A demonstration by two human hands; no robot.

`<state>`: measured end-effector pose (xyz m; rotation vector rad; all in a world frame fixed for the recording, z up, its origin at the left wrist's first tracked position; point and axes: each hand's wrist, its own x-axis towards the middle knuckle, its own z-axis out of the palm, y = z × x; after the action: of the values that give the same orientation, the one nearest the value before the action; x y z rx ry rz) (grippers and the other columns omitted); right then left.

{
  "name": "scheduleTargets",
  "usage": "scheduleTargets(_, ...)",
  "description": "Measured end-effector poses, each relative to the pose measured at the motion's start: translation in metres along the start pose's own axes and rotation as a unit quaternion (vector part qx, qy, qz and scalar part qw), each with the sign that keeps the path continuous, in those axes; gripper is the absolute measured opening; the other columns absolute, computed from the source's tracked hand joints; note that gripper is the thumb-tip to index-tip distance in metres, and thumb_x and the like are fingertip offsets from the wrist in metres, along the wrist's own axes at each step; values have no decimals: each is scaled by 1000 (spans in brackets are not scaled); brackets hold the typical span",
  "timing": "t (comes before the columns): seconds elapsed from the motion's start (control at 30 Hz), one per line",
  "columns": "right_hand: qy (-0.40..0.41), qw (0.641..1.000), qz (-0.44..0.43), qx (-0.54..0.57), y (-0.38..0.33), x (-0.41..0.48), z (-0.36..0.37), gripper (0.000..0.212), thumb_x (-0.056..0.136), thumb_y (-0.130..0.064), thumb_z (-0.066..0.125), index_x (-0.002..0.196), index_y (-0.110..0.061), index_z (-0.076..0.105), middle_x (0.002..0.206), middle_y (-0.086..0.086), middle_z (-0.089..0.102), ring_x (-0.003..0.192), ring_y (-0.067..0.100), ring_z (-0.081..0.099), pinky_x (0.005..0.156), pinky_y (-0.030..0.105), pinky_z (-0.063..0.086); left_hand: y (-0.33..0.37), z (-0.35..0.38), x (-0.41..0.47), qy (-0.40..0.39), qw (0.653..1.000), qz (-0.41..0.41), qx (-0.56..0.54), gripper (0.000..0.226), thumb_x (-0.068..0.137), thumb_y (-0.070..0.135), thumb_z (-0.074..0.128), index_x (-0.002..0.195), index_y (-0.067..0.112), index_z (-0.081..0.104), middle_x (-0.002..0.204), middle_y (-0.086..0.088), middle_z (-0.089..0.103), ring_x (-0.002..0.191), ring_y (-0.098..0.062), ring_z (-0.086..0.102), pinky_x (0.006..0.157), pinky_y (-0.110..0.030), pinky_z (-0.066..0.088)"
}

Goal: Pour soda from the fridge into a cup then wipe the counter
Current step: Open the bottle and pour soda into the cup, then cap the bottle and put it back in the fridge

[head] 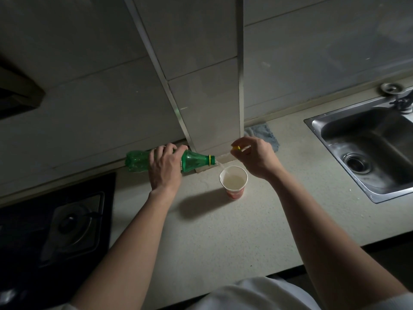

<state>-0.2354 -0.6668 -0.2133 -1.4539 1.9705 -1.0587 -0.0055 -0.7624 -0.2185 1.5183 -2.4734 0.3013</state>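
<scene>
- The left hand [164,167] is wrapped round the middle of the green soda bottle [194,163], which lies nearly level, its mouth just above the far rim of the paper cup [234,194].
- A thin stream [220,164] drops into the cup, which looks about half full of pale soda.
- The cup stands free near the back edge of the bench [212,242], between the stove [73,222] and the sink [357,139]; no hand steadies it.
- The right hand [257,157] hovers beside the cup and pinches the yellow cap [236,148].
- To pour well: aim the stream at the cup's middle rather than its rim, tilt slowly so the fizz does not rise over, and stop short of the brim.
- The light cup could tip if the bottle's neck knocks it.
- The blue cloth [266,134] lies at the back edge against the wall, ready for wiping.
</scene>
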Motion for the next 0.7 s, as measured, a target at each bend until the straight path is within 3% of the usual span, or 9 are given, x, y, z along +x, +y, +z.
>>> scheduleTargets(0.27,2,1000,4,1,3,0,3,26,90,-29,68,113,-16,68,106,1,72,82,5,66,65,5,44,4,11,-10,-48,997,-27,-51,69,68,-1,78,124,34,57,113,2,61,105,-25,53,94,-40,36)
scheduleTargets(0.37,0,1000,8,4,4,0,4,26,90,-29,67,113,-16,69,107,1,72,79,2,65,68,10,47,7,13,-14,-64,994,-37,-83,64,67,3,79,119,35,58,111,3,61,104,-25,53,89,-39,35)
scheduleTargets(0.53,1,1000,4,9,5,-2,8,26,90,-29,67,113,-17,69,106,-1,72,75,-7,61,62,2,46,9,20,-19,-104,979,-72,-163,58,66,8,79,114,33,59,110,3,61,103,-27,54,89,-39,35)
scheduleTargets(0.7,-27,998,-47,19,-1,-4,9,26,88,-19,70,115,-18,69,109,-1,71,83,1,66,74,8,52,13,21,-32,-151,947,-111,-261,59,62,13,82,112,34,59,105,8,59,100,-24,56,83,-35,41)
